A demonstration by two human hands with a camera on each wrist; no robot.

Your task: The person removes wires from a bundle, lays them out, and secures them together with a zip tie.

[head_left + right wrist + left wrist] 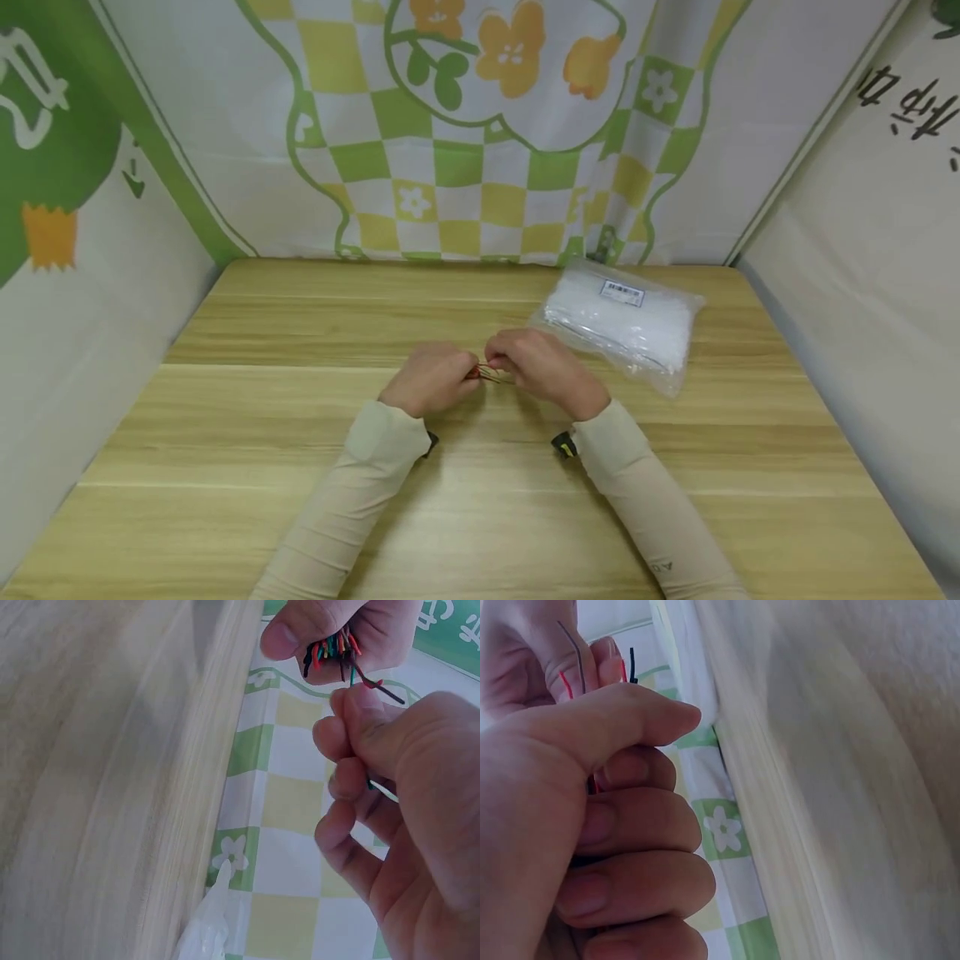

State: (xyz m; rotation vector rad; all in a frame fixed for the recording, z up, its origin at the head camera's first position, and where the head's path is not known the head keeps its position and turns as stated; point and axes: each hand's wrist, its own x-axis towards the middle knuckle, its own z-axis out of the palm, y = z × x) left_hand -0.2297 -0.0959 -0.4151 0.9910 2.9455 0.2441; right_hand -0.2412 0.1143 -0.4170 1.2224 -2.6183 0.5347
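Observation:
My left hand curls its fingers round a bundle of thin coloured wires. Red, black, green and orange ends of the bundle poke out past the thumb side; the rest lies hidden inside the fist. Close to it, my right hand pinches a green wire between thumb and forefinger, and a dark tip of wire shows lower down among its fingers. One longer dark wire sticks out sideways between the two hands. In the left wrist view, a few red and dark ends rise behind the left thumb.
A clear plastic bag of white material, with a barcode label, lies behind and right of my hands on the wooden table. Printed curtains hang at the back, and fabric walls close off both sides.

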